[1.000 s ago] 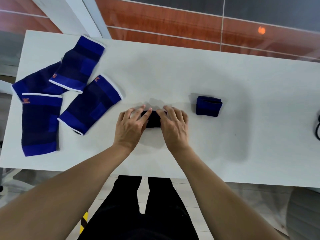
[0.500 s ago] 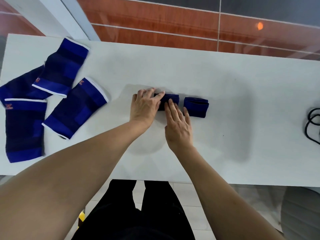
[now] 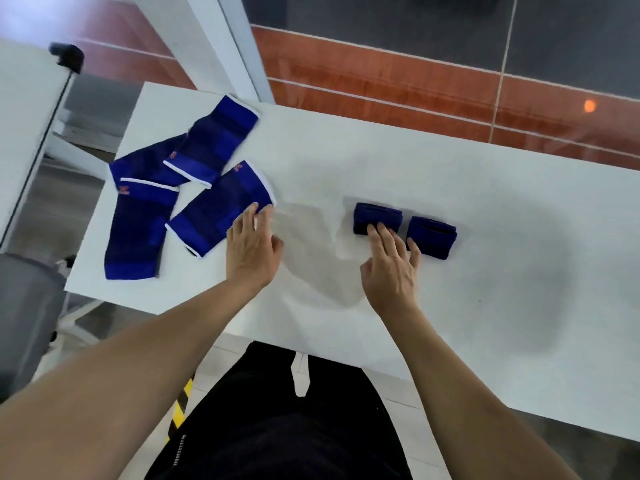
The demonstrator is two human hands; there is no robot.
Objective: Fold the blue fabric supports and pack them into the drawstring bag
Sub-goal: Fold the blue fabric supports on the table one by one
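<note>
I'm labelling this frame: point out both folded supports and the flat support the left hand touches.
Darker folded support (image 3: 375,216), head view, top face.
Brighter folded support (image 3: 431,235), head view, middle of its top.
Flat support (image 3: 216,216), head view, its dark middle.

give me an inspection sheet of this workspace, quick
surface: white table, no marks seen
job's things: four unfolded blue supports lying flat at the left; left folded support and right folded support side by side at centre; drawstring bag not in view
clutter: nothing seen
grippers: left hand open, fingertips on the nearest unfolded support; right hand open, fingers resting on the left folded support
cables: nothing seen
surroundings: red-brown and grey tiles beyond the table; grey chair at left; dark device on a thin stand; hazard tape on the floor
</note>
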